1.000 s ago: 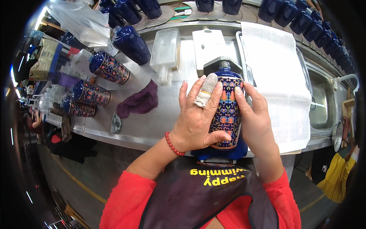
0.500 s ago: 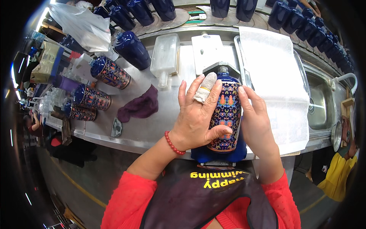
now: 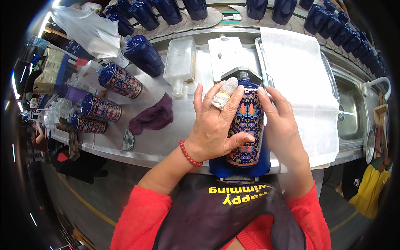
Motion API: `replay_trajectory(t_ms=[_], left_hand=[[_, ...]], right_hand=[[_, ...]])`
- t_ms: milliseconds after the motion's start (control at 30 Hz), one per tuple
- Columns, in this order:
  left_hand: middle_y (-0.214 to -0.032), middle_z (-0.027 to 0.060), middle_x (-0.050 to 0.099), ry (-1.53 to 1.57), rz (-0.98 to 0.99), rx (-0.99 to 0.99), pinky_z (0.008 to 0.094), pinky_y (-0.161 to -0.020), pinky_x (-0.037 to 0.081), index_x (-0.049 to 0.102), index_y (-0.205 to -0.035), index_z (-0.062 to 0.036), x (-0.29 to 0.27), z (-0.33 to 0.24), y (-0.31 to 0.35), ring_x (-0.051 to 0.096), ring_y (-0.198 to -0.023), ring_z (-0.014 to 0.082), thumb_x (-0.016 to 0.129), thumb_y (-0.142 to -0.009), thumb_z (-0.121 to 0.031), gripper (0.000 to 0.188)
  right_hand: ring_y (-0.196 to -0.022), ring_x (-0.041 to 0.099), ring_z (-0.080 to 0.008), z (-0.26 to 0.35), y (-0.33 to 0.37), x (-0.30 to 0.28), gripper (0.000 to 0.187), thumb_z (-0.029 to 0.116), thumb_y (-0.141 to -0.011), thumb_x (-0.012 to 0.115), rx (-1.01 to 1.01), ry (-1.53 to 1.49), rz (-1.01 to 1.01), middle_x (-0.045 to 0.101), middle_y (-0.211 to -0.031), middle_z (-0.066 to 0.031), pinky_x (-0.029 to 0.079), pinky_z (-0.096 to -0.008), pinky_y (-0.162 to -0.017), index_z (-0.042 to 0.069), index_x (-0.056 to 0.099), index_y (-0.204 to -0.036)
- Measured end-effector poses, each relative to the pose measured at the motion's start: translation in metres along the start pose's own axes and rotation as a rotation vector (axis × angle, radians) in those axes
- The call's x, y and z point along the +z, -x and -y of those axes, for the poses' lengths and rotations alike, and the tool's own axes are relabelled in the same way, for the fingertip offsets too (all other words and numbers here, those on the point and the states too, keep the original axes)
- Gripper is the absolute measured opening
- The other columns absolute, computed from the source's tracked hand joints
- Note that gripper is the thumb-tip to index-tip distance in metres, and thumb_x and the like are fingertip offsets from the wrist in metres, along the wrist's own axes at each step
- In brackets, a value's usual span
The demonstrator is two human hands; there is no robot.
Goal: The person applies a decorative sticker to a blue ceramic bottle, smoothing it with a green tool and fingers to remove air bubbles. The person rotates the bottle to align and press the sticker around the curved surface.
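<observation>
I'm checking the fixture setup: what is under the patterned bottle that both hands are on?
A blue cradle shows under the patterned bottle, at the table edge. The left hand and right hand cover its sides.

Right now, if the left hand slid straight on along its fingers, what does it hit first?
Probably the white plate behind the patterned bottle: the left hand lies on that bottle, fingers pointing up-table toward it. Depth is unclear.
</observation>
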State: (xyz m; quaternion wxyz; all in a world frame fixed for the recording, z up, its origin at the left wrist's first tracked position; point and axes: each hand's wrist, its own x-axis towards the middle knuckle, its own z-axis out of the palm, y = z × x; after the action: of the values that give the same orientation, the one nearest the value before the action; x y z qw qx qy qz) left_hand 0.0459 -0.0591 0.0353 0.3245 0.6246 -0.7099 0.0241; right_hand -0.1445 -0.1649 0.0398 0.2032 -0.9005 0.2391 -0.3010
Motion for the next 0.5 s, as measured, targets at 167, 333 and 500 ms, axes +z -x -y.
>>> replay_trajectory(t_ms=[167, 333, 500], left_hand=[[-0.141, 0.0234, 0.056, -0.015, -0.009, 0.011, 0.0663, -0.118, 0.008, 0.046, -0.15, 0.0024, 0.003, 0.0, 0.0, 0.038, -0.141, 0.0397, 0.052, -0.09, -0.076, 0.099], [-0.142, 0.024, 0.055, 0.002, -0.018, 0.005, 0.0675, -0.117, 0.011, 0.045, -0.15, 0.0029, 0.005, -0.001, -0.001, 0.041, -0.138, 0.041, 0.054, -0.089, -0.075, 0.1], [-0.143, 0.0245, 0.054, 0.019, -0.022, 0.002, 0.0679, -0.117, 0.012, 0.045, -0.151, 0.0031, 0.006, 0.0, 0.0, 0.041, -0.138, 0.0415, 0.055, -0.088, -0.075, 0.1]], right_hand=[[-0.119, 0.055, -0.0404, 0.001, -0.012, -0.006, 0.069, -0.011, -0.077, 0.062, -0.061, 0.048, 0.033, 0.052, -0.135, -0.0207, 0.048, -0.0467, -0.103, 0.011, 0.061, -0.142], [-0.117, 0.055, -0.0396, 0.005, -0.015, -0.005, 0.068, -0.01, -0.076, 0.063, -0.061, 0.072, 0.041, 0.052, -0.132, -0.0198, 0.049, -0.0465, -0.101, 0.01, 0.061, -0.142], [-0.117, 0.055, -0.0403, 0.004, -0.015, -0.005, 0.069, -0.01, -0.075, 0.063, -0.061, 0.061, 0.035, 0.053, -0.132, -0.0206, 0.048, -0.0467, -0.101, 0.01, 0.061, -0.141]])
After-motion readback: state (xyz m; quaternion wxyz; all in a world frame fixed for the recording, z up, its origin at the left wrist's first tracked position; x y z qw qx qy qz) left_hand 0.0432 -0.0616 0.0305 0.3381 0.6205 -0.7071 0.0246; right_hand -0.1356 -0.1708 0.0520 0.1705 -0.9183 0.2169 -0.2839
